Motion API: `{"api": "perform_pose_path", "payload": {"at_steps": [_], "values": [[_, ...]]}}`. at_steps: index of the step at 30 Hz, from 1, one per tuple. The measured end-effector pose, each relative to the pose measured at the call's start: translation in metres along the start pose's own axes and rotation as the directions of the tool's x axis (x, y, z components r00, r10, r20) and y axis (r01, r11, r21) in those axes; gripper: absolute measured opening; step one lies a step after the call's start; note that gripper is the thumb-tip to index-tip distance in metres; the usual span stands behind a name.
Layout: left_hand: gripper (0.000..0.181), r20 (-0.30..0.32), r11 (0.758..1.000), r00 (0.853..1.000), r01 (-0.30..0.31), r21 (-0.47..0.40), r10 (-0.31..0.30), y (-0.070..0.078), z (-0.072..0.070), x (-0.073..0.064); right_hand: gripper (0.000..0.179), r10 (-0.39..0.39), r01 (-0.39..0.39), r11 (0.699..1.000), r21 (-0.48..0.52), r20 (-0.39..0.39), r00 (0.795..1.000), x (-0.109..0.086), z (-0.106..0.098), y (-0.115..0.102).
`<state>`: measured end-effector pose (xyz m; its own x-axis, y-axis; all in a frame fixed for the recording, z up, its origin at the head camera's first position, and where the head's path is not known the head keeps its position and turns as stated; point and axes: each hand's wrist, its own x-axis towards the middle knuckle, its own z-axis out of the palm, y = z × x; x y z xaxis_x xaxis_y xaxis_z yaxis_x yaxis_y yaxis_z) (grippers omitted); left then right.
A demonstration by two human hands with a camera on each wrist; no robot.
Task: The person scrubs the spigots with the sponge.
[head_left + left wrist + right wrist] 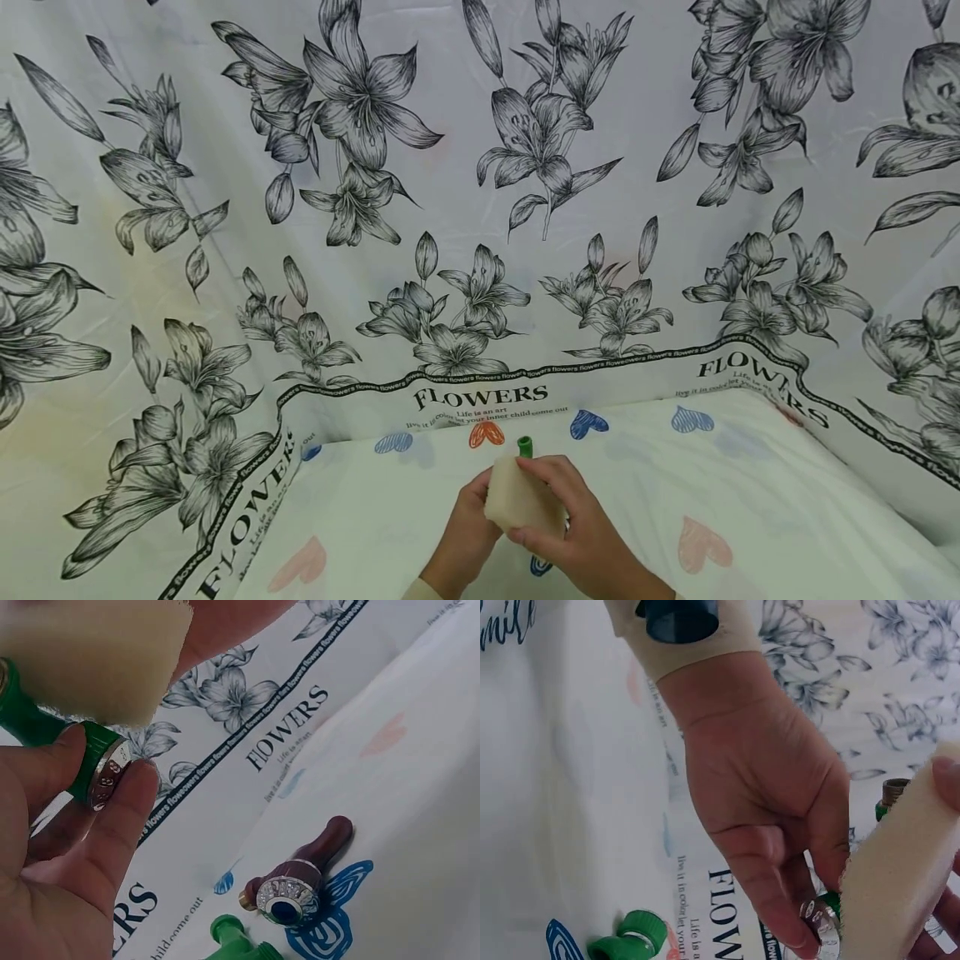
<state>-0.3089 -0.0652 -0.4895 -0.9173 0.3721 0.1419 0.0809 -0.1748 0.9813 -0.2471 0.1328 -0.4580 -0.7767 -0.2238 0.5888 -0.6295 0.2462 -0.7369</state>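
My left hand holds a green tap-like piece with an ornate silver band, pinching it near the band in the left wrist view. A cream sponge block is gripped by my right hand, thumb on the near side and fingers over the top. In the left wrist view the sponge lies against the green piece. Beyond the sponge, the green end sticks up in the head view. The right wrist view shows my left palm and the sponge; the sponge hides much of the green piece.
A maroon tap-like piece with a blue-centred silver ornament lies on the white heart-print cloth. Another green piece lies near it, also in the right wrist view. Flower-print fabric hangs behind and at the sides.
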Motion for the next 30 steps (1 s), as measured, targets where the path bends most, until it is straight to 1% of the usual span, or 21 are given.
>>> {"api": "perform_pose_path", "payload": {"at_steps": [2, 5, 8, 11, 14, 20, 24, 27, 30], "values": [[0.055, 0.011, 1.000, 1.000, 0.008, -0.001, -0.008, -0.001, 0.000, -0.001, 0.070, -0.021, 0.020, 0.998, -0.060, -0.017, 1.000, 0.000, 0.000, 0.001], [0.052, 0.006, 1.000, 1.000, 0.017, 0.006, -0.017, -0.002, 0.001, -0.002, 0.072, -0.052, 0.044, 0.987, -0.153, -0.049, 0.997, 0.001, 0.000, 0.004], [0.045, 0.025, 1.000, 1.000, 0.011, -0.012, -0.010, 0.000, 0.004, -0.004, 0.074, -0.060, 0.037, 0.973, -0.230, -0.091, 0.994, 0.004, -0.003, 0.008], [0.040, 0.074, 0.999, 0.997, 0.005, -0.049, -0.001, 0.002, 0.006, -0.005, 0.075, -0.038, 0.000, 0.963, -0.271, -0.133, 0.990, 0.007, -0.007, 0.015], [0.040, 0.118, 0.997, 0.993, 0.007, -0.079, 0.002, 0.004, 0.006, -0.006, 0.073, -0.005, -0.040, 0.960, -0.277, -0.160, 0.987, 0.010, -0.012, 0.020], [0.040, 0.147, 0.996, 0.989, 0.009, -0.088, 0.004, 0.005, 0.005, -0.006, 0.071, 0.026, -0.082, 0.957, -0.278, -0.201, 0.979, 0.014, -0.022, 0.027], [0.039, 0.148, 0.997, 0.989, 0.008, -0.081, 0.004, 0.006, 0.007, -0.006, 0.071, 0.084, -0.132, 0.964, -0.230, -0.209, 0.974, 0.014, -0.023, 0.028], [0.037, 0.133, 0.997, 0.991, 0.007, -0.077, 0.003, 0.006, 0.008, -0.006, 0.070, 0.120, -0.157, 0.969, -0.189, -0.191, 0.974, 0.013, -0.020, 0.025], [0.036, 0.113, 0.997, 0.994, 0.008, -0.072, 0.000, 0.005, 0.008, -0.005, 0.070, 0.135, -0.163, 0.972, -0.171, -0.167, 0.977, 0.012, -0.016, 0.021]]}}
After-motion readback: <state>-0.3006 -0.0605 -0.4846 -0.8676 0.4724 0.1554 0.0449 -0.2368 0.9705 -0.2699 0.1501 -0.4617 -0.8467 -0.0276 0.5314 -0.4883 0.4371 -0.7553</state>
